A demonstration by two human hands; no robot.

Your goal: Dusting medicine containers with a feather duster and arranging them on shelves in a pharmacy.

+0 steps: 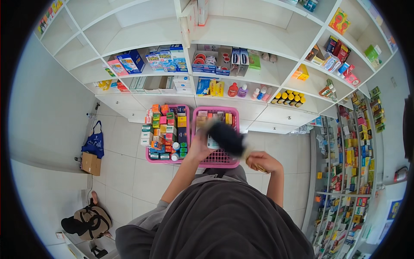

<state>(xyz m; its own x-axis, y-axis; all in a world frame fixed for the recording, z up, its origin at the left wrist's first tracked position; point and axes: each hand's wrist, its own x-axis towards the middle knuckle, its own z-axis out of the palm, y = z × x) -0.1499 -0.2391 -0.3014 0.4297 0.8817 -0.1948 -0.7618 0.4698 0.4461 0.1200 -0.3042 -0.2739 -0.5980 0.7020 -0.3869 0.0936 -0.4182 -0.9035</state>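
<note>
My right hand (262, 162) grips the pale handle of a duster (225, 137), whose dark bristle head is blurred. The head covers part of the right pink plastic basket (216, 165) and of a small white box (212, 143). My left hand (200, 148) holds that box above the basket, its fingers partly hidden by the duster. Toward the far end of the basket stand several small medicine boxes (229, 118). Right beside it, the left pink basket (152, 161) is packed with coloured medicine boxes (166, 129) and white-capped bottles (175, 156).
White shelving (239, 32) with products and drawers (288, 118) rises beyond the baskets. To the right runs a glass display case (343, 168) full of boxes. A blue bag (93, 140) and a cardboard box (91, 163) are at left. Another person (90, 223) is at lower left.
</note>
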